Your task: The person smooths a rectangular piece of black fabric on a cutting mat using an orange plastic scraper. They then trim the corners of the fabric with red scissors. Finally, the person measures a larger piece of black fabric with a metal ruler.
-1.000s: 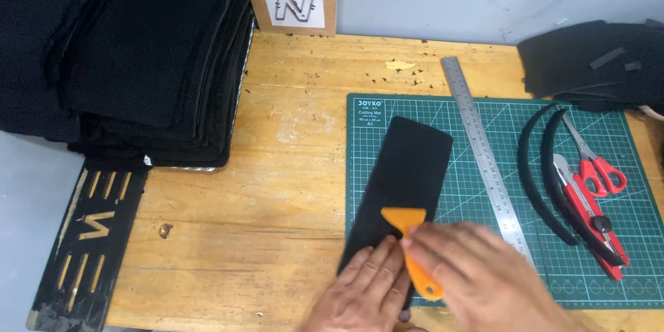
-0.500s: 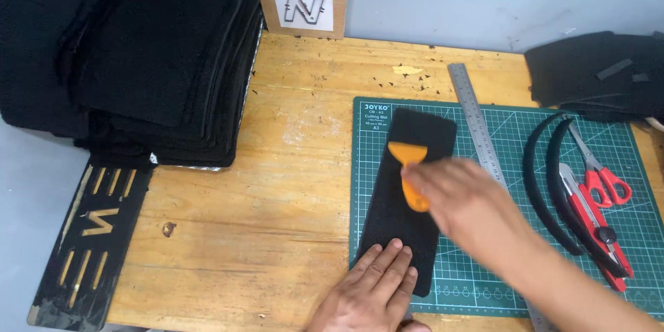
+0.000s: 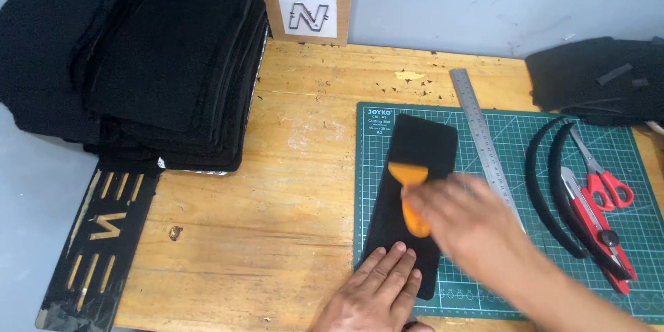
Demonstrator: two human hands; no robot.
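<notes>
A long black fabric strip lies on the green cutting mat. My left hand rests flat on the strip's near end, fingers together, pinning it. My right hand, blurred by motion, grips an orange scraper whose blade presses on the middle of the strip.
A steel ruler lies along the strip's right side. Two curved black bands, red scissors and a red cutter sit on the mat's right. Black fabric stacks fill the left, with more at back right. A small board with a cut-out sign stands behind.
The scraper went from the strip's near end up toward its far end, and has now come back to the middle. My left hand stays on the near end.
</notes>
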